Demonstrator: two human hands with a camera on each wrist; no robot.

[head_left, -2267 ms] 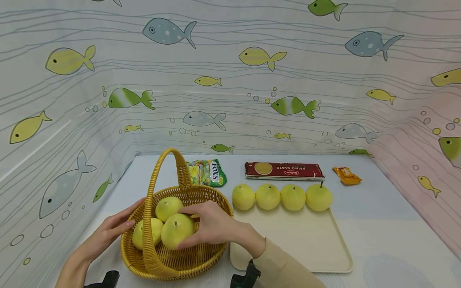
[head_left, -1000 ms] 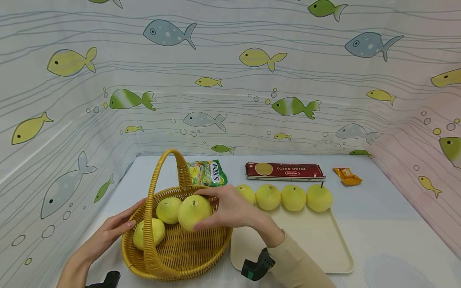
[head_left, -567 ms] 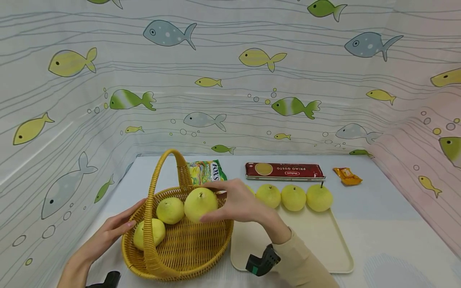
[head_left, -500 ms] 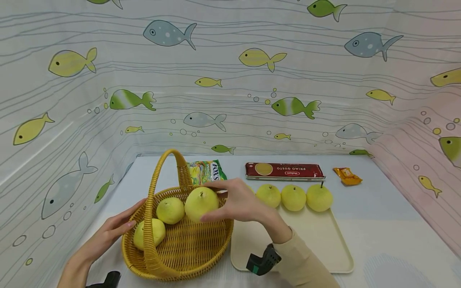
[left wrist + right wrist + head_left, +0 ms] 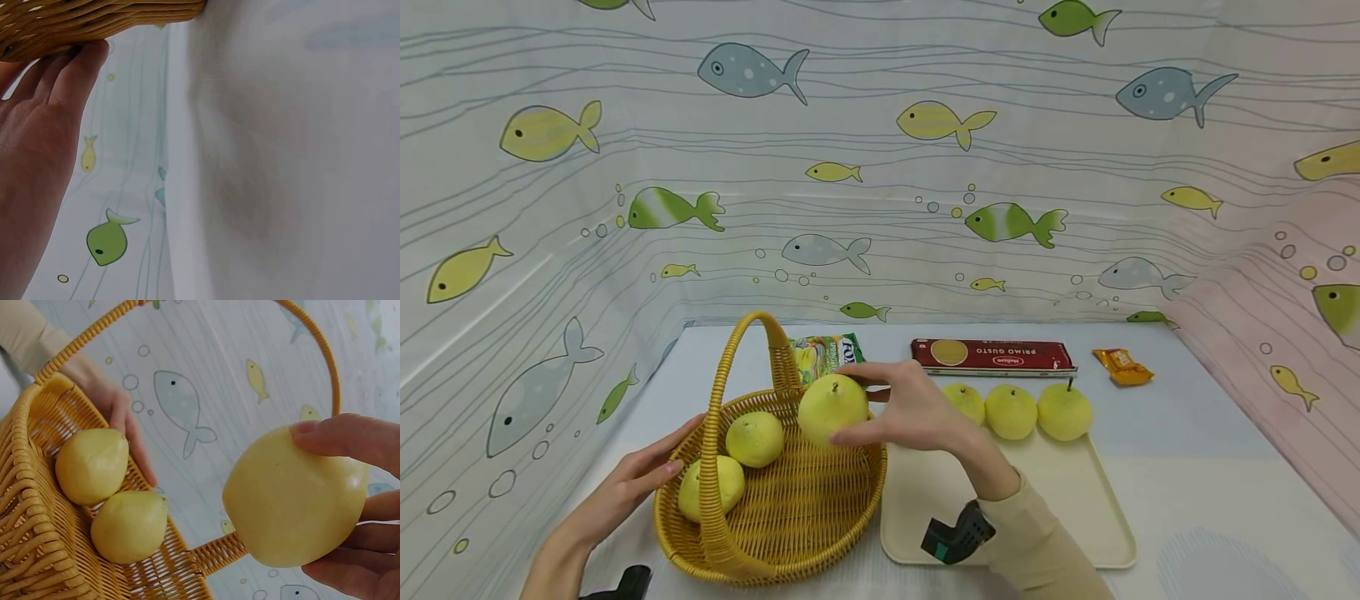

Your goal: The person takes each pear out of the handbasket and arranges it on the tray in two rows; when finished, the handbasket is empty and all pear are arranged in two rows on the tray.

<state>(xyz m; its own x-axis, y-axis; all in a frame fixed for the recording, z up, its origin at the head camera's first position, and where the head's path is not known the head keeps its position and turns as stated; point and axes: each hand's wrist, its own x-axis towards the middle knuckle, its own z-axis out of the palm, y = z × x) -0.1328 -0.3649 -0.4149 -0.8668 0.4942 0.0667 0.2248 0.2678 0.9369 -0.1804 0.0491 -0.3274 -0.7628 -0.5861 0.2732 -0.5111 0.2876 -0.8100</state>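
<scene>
In the head view, my right hand (image 5: 917,410) grips a round yellow pear (image 5: 832,409) above the right side of a wicker basket (image 5: 790,533). The right wrist view shows the thumb on one side of this pear (image 5: 294,500) and the fingers on the other. Two more pears, a rear one (image 5: 755,439) and a front one (image 5: 727,485), lie inside the basket, the front one partly behind the handle (image 5: 709,467). My left hand (image 5: 638,473) rests against the basket's left side, its fingers extended along the rim.
Right of the basket lies a cream tray (image 5: 1022,508); a row of pears (image 5: 1011,412) lines its far edge, partly behind my right hand. Farther back are a green sweets bag (image 5: 827,354), a dark red box (image 5: 992,357) and an orange packet (image 5: 1122,367). Fish-printed sheeting (image 5: 880,167) surrounds the table.
My right hand has lifted the pear from beside the two others and carried it up and rightward towards the basket's right rim. My left hand has stayed at the basket.
</scene>
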